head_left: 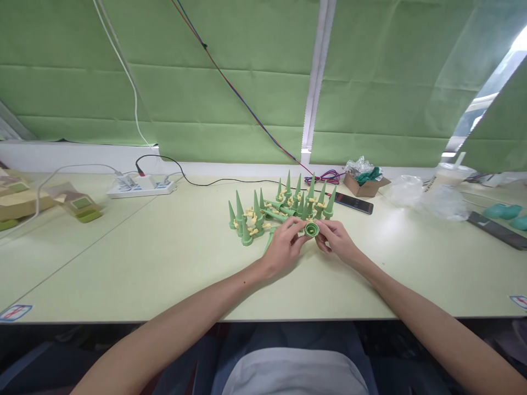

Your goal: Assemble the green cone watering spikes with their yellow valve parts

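Note:
Between my two hands is a green plant watering spike (312, 230), its round open end turned up toward me. My left hand (285, 242) pinches its rim from the left. The fingers of my right hand (335, 240) close on the rim from the right. Inside the opening is a small yellowish spot. Just beyond my hands stands a group of similar green spikes (258, 218), most of them upright with small yellow valves at their bases. A few lie on their sides among the others, and part of one shows beside my left hand.
Behind the spikes are a black phone (353, 203) and a small cardboard box (365, 185) with plastic and green material. A power strip (142, 186) stands at the back left. To the right are a drink cup (447, 178) and a dark flat object (498, 230).

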Demonstrator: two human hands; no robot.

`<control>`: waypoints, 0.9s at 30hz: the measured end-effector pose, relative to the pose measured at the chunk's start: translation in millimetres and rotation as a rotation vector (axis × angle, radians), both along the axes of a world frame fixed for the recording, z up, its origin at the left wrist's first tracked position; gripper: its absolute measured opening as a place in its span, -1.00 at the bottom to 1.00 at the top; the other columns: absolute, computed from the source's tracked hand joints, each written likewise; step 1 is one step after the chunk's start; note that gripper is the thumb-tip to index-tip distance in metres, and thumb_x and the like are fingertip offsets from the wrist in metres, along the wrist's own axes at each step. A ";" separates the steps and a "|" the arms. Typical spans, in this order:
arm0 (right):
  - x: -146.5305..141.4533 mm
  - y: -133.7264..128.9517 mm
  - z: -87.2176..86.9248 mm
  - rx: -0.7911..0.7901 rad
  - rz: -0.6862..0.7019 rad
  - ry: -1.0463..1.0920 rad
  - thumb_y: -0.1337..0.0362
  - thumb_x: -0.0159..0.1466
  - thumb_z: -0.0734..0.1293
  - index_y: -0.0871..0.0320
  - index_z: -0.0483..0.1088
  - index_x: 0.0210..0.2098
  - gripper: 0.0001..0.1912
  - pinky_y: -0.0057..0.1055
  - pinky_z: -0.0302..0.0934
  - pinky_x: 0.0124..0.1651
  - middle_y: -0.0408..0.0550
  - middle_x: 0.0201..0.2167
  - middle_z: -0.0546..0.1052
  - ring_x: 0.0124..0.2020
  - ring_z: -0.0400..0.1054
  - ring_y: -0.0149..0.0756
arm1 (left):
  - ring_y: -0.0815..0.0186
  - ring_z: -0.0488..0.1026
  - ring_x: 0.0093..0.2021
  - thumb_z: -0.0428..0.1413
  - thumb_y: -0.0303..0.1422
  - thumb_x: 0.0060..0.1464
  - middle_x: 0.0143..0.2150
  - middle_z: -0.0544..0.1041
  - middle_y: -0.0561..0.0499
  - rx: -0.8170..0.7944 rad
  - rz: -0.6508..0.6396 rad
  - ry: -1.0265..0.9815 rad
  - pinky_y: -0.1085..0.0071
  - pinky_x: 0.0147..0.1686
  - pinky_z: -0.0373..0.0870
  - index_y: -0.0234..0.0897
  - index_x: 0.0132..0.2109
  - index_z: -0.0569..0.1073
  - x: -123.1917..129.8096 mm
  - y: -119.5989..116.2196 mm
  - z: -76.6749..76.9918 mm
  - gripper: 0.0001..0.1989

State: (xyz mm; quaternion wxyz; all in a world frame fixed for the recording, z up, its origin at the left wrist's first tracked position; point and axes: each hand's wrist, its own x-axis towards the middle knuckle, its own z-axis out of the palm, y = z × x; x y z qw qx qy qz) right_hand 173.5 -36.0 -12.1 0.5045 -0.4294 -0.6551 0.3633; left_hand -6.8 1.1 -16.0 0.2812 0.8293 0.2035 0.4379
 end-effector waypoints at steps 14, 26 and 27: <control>-3.8 -1.5 5.4 0.057 -0.073 0.009 -0.05 0.38 0.22 0.12 0.20 -0.55 -0.52 -0.46 -0.04 -0.62 -0.27 -0.77 0.26 -0.76 0.05 -0.51 | 0.55 0.28 -0.55 0.01 -0.43 0.21 -0.08 0.42 -0.02 -0.248 0.113 -0.050 0.52 -0.51 0.26 -0.21 0.07 0.30 4.0 -5.5 0.8 -0.72; 0.1 0.7 -0.2 0.043 -0.031 -0.026 -0.08 0.38 0.22 0.13 0.24 -0.46 -0.55 -0.47 -0.02 -0.60 -0.28 -0.73 0.28 -0.75 0.08 -0.51 | 0.37 0.32 -0.73 0.00 0.02 0.23 -0.71 0.34 0.13 -0.831 -0.173 -0.125 0.52 -0.75 0.17 -0.23 -0.28 0.25 7.9 -5.5 9.8 -0.61; 0.5 0.8 -0.5 0.038 -0.027 -0.025 -0.08 0.37 0.22 0.13 0.23 -0.45 -0.55 -0.47 -0.03 -0.61 -0.29 -0.74 0.27 -0.75 0.07 -0.51 | 0.37 0.32 -0.73 0.02 0.02 0.23 -0.70 0.35 0.13 -0.832 -0.188 -0.129 0.52 -0.75 0.18 -0.23 -0.29 0.24 7.4 -5.1 9.3 -0.62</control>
